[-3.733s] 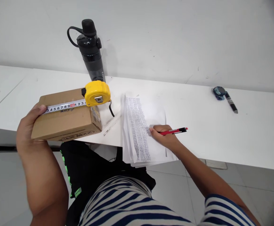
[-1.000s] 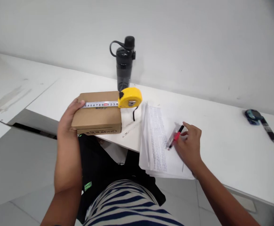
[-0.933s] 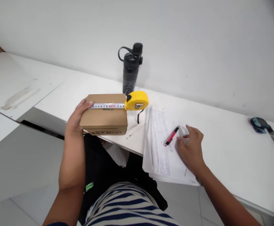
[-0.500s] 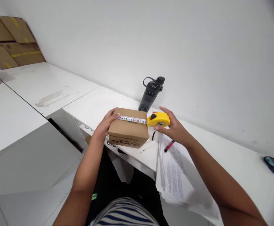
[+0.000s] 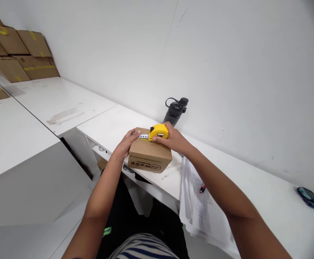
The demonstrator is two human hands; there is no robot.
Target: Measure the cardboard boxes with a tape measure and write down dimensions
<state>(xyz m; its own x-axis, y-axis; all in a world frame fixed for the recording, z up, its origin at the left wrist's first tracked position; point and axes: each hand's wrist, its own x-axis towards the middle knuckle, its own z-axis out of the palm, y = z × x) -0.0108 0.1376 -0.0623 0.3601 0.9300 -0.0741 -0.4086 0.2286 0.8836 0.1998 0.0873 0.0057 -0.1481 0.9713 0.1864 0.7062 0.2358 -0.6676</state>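
Observation:
A small brown cardboard box [image 5: 149,158] sits at the near edge of the white table [image 5: 113,124]. My left hand [image 5: 126,144] grips the box's left end, its thumb pinning the tip of the tape on top. My right hand [image 5: 173,139] is closed round the yellow tape measure [image 5: 158,131], which rests on the box top with only a short stretch of tape showing. A stack of printed papers [image 5: 200,212] lies to the right under my right forearm, with a red pen [image 5: 202,188] on it.
A black water bottle [image 5: 175,111] stands behind the box against the white wall. A dark watch-like object [image 5: 309,197] lies at the far right of the table. More white tables extend left, with several cardboard boxes [image 5: 13,54] stacked in the far left corner.
My right hand laid the red pen on the papers, took the tape measure and slid it left along the box, so the tape is much shorter. The view swung up and left.

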